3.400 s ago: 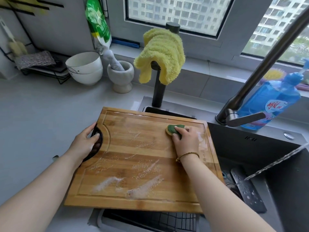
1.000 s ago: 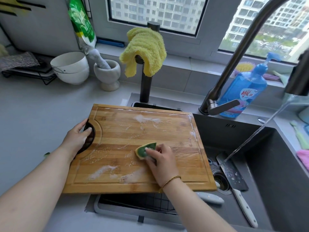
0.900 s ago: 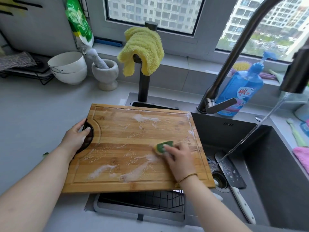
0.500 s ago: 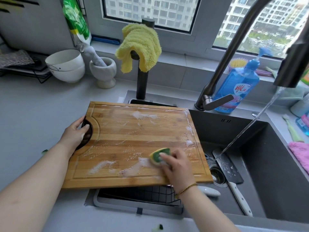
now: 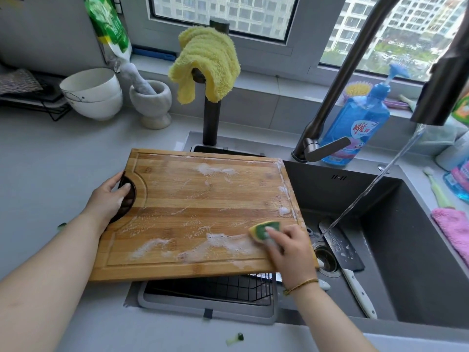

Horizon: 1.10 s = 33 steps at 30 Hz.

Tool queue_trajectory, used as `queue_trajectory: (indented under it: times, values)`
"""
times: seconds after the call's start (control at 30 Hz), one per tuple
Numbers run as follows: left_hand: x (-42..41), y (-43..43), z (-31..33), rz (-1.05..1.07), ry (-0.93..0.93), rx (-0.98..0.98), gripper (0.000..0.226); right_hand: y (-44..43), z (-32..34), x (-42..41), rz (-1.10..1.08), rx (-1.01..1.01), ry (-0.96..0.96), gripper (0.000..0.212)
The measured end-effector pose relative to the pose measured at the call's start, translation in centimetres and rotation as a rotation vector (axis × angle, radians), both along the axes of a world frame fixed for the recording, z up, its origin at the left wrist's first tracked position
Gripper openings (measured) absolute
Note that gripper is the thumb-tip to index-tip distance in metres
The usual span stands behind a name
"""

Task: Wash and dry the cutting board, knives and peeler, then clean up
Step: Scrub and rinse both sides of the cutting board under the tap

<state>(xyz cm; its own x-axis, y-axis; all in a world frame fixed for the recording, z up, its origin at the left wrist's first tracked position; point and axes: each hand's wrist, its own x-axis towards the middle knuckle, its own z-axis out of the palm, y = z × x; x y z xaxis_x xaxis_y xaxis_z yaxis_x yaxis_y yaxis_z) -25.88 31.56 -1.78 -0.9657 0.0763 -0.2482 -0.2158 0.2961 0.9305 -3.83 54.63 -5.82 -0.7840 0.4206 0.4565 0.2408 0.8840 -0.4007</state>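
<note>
Soapy wooden cutting board [image 5: 203, 199] lies roughly flat, bridging the counter [image 5: 63, 161] and the sink [image 5: 406, 250], with the left hand [image 5: 109, 196] gripping its round handle cutout and the right hand [image 5: 289, 247] curled over a green and yellow sponge [image 5: 264, 229] at the near right corner. Doing this well likely means holding the board firmly, scrubbing the thinly lathered far half and the edge groove, then rinsing under the running water [image 5: 368, 189].

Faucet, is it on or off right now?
On: a thin stream of water slants from the faucet down onto the knife lying in the sink.
</note>
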Motion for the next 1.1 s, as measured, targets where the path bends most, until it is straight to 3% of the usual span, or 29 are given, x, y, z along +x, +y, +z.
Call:
queue_trajectory:
  times: [0.1,0.23,0.43,0.63,0.9,1.1]
  values:
    - [0.3,0.2,0.3,0.010,-0.002,0.001,0.047,1.3,0.0,0.4,-0.204,-0.029,0.060,0.016]
    - [0.3,0.2,0.3,0.011,-0.027,-0.025,0.044,-1.0,-0.2,-1.1,-0.166,0.000,0.024,0.018]
    - [-0.1,0.1,-0.2,0.006,-0.032,-0.118,0.037,3.4,2.6,-3.6,-0.307,-0.373,-0.177,0.025]
    - [-0.5,0.2,-0.3,0.033,-0.050,-0.111,0.039,7.6,5.4,-8.1,-0.390,-0.981,-0.023,0.034]
    - [-0.9,0.2,0.8,0.075,0.019,-0.082,0.037,9.6,6.0,-9.6,-0.420,-1.167,0.029,0.039]
    - [0.8,-0.8,3.9,0.136,0.195,-0.065,0.037,8.7,9.0,-8.5,-0.325,-1.360,0.285,0.024]
